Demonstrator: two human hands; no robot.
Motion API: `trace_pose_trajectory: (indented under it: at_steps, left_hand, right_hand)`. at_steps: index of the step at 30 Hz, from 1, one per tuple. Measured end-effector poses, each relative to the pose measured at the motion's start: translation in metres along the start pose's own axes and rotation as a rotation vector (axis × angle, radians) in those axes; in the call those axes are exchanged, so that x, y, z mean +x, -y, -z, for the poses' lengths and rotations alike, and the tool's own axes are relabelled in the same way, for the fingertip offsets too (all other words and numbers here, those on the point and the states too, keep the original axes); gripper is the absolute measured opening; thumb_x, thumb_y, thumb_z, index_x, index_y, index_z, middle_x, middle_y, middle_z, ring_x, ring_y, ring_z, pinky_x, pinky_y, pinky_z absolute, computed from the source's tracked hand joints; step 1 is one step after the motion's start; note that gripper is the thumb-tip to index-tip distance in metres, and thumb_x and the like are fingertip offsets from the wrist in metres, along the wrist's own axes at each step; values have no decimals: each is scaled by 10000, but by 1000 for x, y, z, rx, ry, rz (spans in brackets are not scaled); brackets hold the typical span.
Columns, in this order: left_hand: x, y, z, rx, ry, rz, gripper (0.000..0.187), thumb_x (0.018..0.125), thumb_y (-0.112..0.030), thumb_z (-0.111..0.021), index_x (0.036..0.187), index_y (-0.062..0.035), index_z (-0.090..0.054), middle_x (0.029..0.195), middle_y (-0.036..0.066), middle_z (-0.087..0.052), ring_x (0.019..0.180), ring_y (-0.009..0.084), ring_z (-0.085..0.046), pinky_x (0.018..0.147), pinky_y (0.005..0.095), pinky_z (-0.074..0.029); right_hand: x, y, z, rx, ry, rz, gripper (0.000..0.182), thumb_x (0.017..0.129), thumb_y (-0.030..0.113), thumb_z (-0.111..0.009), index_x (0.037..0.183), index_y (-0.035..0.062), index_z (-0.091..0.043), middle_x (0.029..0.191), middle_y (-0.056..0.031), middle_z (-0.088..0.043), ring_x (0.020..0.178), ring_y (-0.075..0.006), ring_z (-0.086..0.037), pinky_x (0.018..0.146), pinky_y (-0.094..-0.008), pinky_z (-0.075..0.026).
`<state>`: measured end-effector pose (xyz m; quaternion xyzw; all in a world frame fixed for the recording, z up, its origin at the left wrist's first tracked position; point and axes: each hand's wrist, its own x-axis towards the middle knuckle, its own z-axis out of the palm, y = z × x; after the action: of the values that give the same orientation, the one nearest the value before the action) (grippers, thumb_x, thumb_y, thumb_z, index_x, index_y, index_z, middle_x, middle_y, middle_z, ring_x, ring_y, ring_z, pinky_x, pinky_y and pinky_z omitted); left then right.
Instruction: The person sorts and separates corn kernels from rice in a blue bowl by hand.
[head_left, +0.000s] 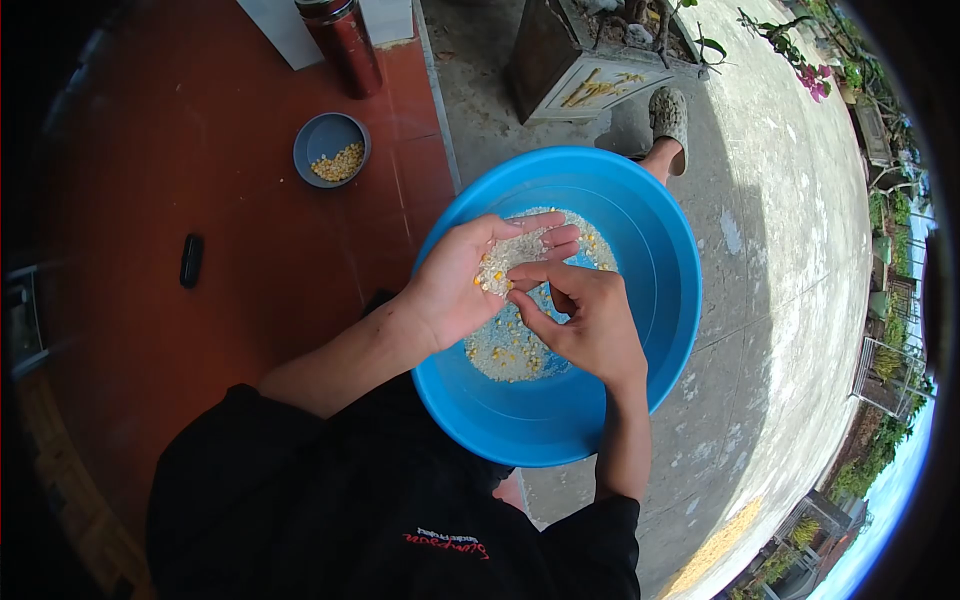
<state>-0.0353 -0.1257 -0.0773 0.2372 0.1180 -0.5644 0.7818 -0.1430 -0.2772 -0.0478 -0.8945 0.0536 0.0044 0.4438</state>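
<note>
A blue plastic basin sits at my lap, with pale rice grains and scattered yellow corn kernels across its bottom. Over it, my left hand is palm up and cupped, holding a heap of rice with a few corn kernels in it. My right hand reaches in from the other side. Its thumb and index finger are pinched at the edge of the left palm, on what looks like a corn kernel.
A grey bowl of corn kernels stands on the red tiled floor. Near it are a red flask and a small black object. A planter stands ahead, beside my foot in a clog.
</note>
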Motion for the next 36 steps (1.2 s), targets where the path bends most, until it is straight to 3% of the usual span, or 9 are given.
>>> trace_pose_trajectory:
  at_steps: [3,9,18,24,27,30,36]
  left_hand:
    - [2,2,5,-8,27,-1,586,1050,-188,-443,1565,92,-462,1552,219,-575,1490,312,-508,1241,486,-411]
    - [0,1,1,-10,32,6,586,1057,-189,-431,1571,90,-455,1560,218,-570,1483,309,-517,1236,467,-413]
    - [2,4,3,-18,44,-11,554,1074,-200,-411,1552,71,-483,1550,197,-578,1435,278,-555,1231,440,-422]
    - [-1,2,1,21,17,-14,559,1070,-186,-421,1560,78,-470,1549,209,-578,1444,295,-548,1236,446,-419]
    - [-1,1,4,6,36,-8,570,1065,-177,-427,1566,94,-456,1558,230,-568,1469,316,-529,1237,463,-417]
    - [0,2,2,-21,22,-3,582,1060,-174,-433,1568,108,-444,1566,244,-558,1491,329,-511,1238,479,-415]
    - [2,3,6,-14,46,-15,577,1058,-166,-430,1565,108,-446,1553,243,-568,1494,332,-509,1243,481,-410]
  right_hand:
    - [0,-1,-1,20,12,22,159,886,93,-846,1037,85,-796,692,-70,-652,539,-174,-516,554,-333,-456]
    - [0,-7,3,167,41,-103,91,913,50,-779,988,47,-729,587,3,-371,522,-104,-370,517,-319,-316]
    - [-3,-24,-2,583,2,-158,44,1020,39,-622,984,32,-597,683,33,-488,628,-36,-396,576,-258,-330]
    - [0,-7,-4,442,-33,-184,89,1050,63,-694,1012,12,-631,678,-7,-577,598,-41,-451,550,-264,-356]
    - [-2,-7,-12,219,-76,-62,75,1018,52,-739,1062,10,-696,642,-47,-587,538,-80,-474,522,-296,-377]
    - [-4,-5,-19,152,-105,7,103,993,54,-769,1092,30,-748,595,-63,-548,489,-115,-463,500,-314,-379]
    - [-4,-8,-27,150,-221,-49,130,959,59,-808,1083,53,-771,549,-16,-440,485,-62,-398,486,-279,-338]
